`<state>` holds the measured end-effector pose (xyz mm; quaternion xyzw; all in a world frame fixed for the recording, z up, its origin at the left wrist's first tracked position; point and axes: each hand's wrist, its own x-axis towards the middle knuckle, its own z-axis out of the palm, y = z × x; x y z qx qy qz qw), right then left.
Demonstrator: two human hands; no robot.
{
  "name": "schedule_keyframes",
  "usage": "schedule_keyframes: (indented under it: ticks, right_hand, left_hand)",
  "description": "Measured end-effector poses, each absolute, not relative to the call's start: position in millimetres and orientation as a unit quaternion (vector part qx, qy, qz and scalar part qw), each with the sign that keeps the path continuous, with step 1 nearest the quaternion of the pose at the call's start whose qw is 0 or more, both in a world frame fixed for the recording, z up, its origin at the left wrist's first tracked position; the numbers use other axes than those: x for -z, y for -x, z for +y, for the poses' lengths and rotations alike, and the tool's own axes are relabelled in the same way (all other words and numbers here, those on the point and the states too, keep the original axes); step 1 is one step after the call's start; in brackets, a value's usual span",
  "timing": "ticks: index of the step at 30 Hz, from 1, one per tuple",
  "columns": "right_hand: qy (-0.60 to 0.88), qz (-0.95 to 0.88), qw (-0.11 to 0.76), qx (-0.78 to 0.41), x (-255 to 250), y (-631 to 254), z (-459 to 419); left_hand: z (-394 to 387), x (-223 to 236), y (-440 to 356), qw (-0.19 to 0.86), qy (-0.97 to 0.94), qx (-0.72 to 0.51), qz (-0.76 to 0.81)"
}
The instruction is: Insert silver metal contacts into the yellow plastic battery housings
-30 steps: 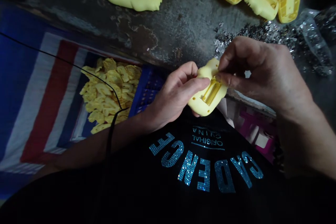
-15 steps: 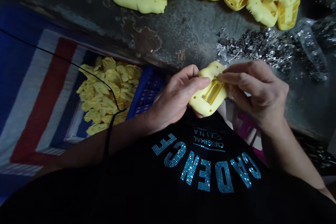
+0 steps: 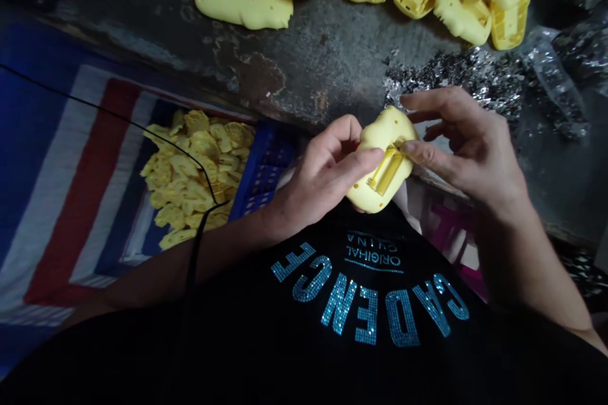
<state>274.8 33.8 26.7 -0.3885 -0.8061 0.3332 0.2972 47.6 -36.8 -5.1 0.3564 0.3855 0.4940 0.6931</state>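
A pale yellow plastic shell (image 3: 390, 125) with a rectangular battery slot and small round holes is held up over my lap, near the table edge. My left hand (image 3: 327, 171) grips it from the left side, thumb on its face beside the slot and the other fingers mostly behind. On the other side, my right hand (image 3: 468, 145) rests its thumb tip against the upper end of the slot. Its index finger is stretched out and apart from the thumb. Any small metal part under that thumb is too small to make out.
Several yellow shells (image 3: 244, 0) lie along the table's far side. A heap of small shiny metal pieces (image 3: 456, 76) sits beyond my right hand, next to a clear plastic bag (image 3: 555, 76). At left, a blue crate (image 3: 259, 164) adjoins a pile of yellow parts (image 3: 199, 164); a black cord (image 3: 118, 112) crosses there.
The right hand's fingers have gone from a pinch at the slot to spread, with the thumb now on the slot's upper end. My left hand keeps its hold on the shell.
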Motion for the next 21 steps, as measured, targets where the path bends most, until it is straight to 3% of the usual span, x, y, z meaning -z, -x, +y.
schedule_keyframes:
  ticks: [4, 11, 17, 21]
  right_hand:
    - [0.366, -0.831, 0.245, -0.340, -32, -278, 47]
    - [0.385, -0.827, 0.246, -0.328, -22, -280, 44]
    - [0.398, -0.816, 0.327, -0.263, 1, -281, 24]
    - [0.431, -0.790, 0.401, -0.172, 13, -287, -3]
  left_hand:
    - [-38, 6, -47, 0.640, -0.437, -0.473, 0.419]
    - [-32, 4, -54, 0.605, -0.492, -0.449, 0.436]
    - [-29, 5, -59, 0.539, -0.589, -0.416, 0.435]
    - [-29, 10, -61, 0.584, -0.566, -0.418, 0.405]
